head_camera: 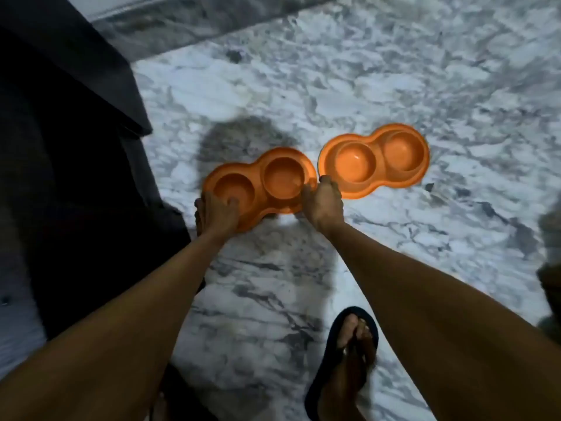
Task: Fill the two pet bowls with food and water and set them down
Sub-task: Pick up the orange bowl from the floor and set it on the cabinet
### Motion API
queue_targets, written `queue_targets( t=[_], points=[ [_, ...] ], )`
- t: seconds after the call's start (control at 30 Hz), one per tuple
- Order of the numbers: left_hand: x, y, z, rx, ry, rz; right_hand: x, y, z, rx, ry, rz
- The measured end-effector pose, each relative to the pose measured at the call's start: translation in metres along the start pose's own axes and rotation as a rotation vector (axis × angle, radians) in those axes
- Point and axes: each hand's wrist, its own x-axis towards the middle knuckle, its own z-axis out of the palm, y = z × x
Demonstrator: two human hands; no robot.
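Two orange double pet bowls lie on the marble floor [394, 71], each with two round wells that look empty. The left bowl [267, 183] is gripped at both ends. My left hand [217, 212] clasps its near left rim, thumb inside the left well. My right hand [323, 202] holds its right end, fingers curled over the rim. Whether that bowl rests on the floor or is slightly lifted I cannot tell. The right bowl [375, 161] sits free just beyond my right hand, almost touching the left bowl.
A dark grey fabric-covered piece of furniture [69, 147] fills the left side, close to the left bowl. My right foot in a black flip-flop [349, 357] stands on the floor below the bowls. Dark blurred shapes [551, 268] sit at the right edge.
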Motion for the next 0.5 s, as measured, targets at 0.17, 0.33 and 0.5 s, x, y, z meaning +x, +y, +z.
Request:
queue_targets(
  t=[0.17,0.33,0.5],
  points=[
    [0.037,-0.022,0.029,-0.039,0.107,-0.17,0.032,0.016,0.034,0.164,0.076,0.174],
    [0.052,-0.03,0.03,0.022,0.132,-0.156,0.044,0.013,0.045,0.205,0.126,0.237],
    [0.043,-0.023,0.024,-0.144,0.137,-0.231,0.04,0.007,0.034,0.247,0.144,0.263]
  ],
)
